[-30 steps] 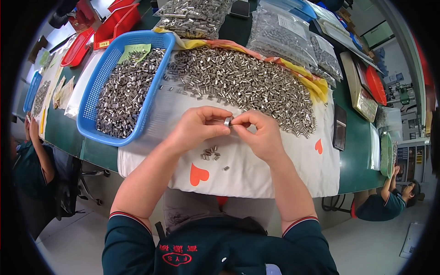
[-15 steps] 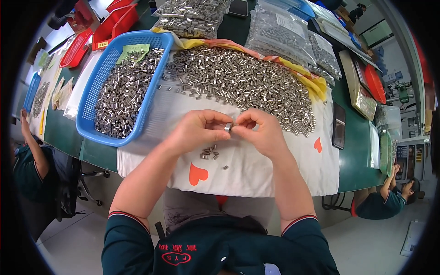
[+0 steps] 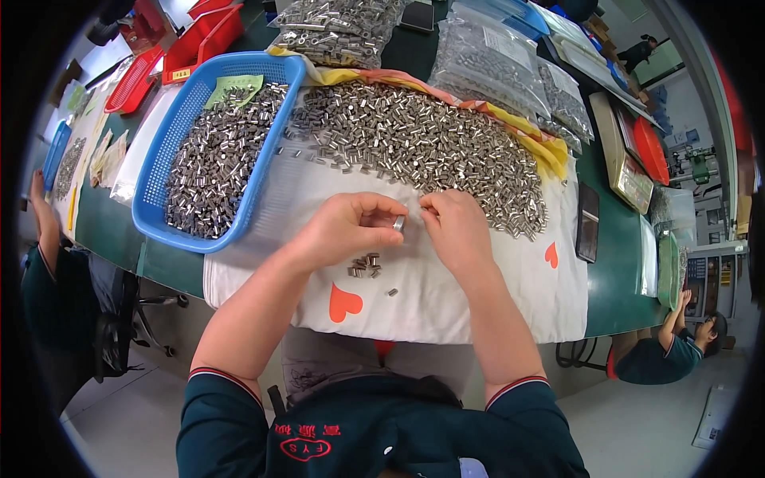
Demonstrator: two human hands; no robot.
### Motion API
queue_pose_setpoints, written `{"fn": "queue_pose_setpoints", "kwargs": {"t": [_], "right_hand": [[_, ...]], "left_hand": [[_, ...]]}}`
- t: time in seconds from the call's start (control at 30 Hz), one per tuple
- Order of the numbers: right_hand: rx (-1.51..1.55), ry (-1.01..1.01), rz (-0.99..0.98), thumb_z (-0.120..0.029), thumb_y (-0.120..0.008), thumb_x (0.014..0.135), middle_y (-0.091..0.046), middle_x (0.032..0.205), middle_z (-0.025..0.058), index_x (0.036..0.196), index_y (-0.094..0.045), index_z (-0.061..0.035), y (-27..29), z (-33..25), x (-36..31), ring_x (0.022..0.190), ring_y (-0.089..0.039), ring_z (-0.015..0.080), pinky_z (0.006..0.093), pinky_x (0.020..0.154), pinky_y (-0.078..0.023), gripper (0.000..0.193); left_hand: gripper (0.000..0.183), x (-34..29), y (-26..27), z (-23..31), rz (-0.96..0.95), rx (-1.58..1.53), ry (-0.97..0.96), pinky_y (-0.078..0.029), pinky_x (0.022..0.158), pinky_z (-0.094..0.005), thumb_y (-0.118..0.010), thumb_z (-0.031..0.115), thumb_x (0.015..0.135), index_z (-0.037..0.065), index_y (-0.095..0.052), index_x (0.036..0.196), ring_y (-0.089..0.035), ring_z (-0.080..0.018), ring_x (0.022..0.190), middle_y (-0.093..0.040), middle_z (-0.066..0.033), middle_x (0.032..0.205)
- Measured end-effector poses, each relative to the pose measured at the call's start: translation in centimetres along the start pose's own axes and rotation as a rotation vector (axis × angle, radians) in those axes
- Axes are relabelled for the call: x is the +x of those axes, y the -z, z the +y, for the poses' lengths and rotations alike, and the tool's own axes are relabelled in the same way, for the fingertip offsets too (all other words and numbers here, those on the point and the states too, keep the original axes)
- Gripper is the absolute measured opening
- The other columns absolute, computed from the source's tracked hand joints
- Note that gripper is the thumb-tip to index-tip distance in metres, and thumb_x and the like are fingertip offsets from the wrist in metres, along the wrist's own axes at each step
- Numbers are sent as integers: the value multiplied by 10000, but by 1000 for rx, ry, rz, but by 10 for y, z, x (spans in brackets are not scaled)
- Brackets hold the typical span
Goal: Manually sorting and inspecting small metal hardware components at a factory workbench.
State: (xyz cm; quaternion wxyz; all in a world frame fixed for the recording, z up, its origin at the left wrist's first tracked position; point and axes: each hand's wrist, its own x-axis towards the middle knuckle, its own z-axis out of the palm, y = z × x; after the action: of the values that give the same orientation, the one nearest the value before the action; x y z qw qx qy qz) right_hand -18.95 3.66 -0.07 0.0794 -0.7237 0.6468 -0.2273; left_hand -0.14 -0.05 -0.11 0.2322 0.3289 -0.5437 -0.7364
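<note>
Between the thumb and forefinger of my left hand [image 3: 347, 227] is a small shiny metal ring [image 3: 398, 224]. To the right of it, apart from the ring, my right hand [image 3: 458, 227] has its fingertips pinched together at the near edge of a wide heap of small metal cylinders [image 3: 422, 127]. Whatever those fingertips hold, if anything, is too small to make out. Below my left hand a little cluster of loose metal cylinders [image 3: 365, 265] lies on the white cloth [image 3: 430, 311], and a single cylinder [image 3: 391, 292] sits nearer to me.
A blue perforated basket [image 3: 147, 211] full of cylinders stands at left. Clear bags of metal parts [image 3: 490, 60] line the back, behind a rolled yellow-red cloth [image 3: 550, 159]. A dark phone [image 3: 588, 221] lies at right. Other people [image 3: 677, 342] sit at either side.
My right hand has drawn away from the ring, slightly to the right and toward the heap. My left hand stays almost in place, still holding the ring.
</note>
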Motion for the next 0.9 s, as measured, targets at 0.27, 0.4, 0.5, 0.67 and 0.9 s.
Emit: {"fn": "queue_pose_setpoints", "kwargs": {"t": [0.27, 0.4, 0.5, 0.67, 0.9], "right_hand": [[517, -32, -106, -15, -587, 734, -589, 788, 46, 806, -591, -24, 15, -12, 1, 754, -556, 164, 283, 689, -438, 73], [867, -133, -185, 37, -574, 743, -572, 797, 8, 799, -577, 3, 13, -14, 0, 768, -526, 79, 234, 682, -427, 66], [866, -143, -199, 42, -573, 726, -580, 781, 25, 800, -580, -10, 11, -13, -1, 755, -540, 98, 233, 675, -431, 90], [418, 138, 38, 22, -590, 696, -579, 749, 53, 773, -570, -28, 11, -25, -2, 703, -565, 158, 263, 634, -452, 94], [748, -48, 11, 1, -591, 697, -584, 740, 72, 824, -603, -43, 10, -23, -4, 655, -584, 204, 296, 591, -467, 136]], "left_hand": [[323, 1, 3, 2, 74, -83, -56, -474, 724, -209, -650, 44, 771, -19, -556, 1073, -579, -79, 816, -612, -34, 898], [327, 1, 3, 3, 47, -86, -49, -474, 725, -208, -653, 54, 772, -19, -558, 1076, -580, -78, 812, -617, -37, 896], [325, 1, 3, 0, 51, -83, -69, -475, 718, -207, -658, 54, 767, -15, -566, 1072, -578, -74, 807, -620, -37, 895], [326, 1, -1, 1, 111, 38, -45, -473, 705, -204, -666, 55, 759, -10, -575, 1065, -575, -67, 789, -622, -35, 893], [316, 3, 0, -3, 129, -105, -67, -472, 674, -196, -685, 58, 743, -23, -588, 1033, -568, -58, 755, -613, -27, 868]]}}
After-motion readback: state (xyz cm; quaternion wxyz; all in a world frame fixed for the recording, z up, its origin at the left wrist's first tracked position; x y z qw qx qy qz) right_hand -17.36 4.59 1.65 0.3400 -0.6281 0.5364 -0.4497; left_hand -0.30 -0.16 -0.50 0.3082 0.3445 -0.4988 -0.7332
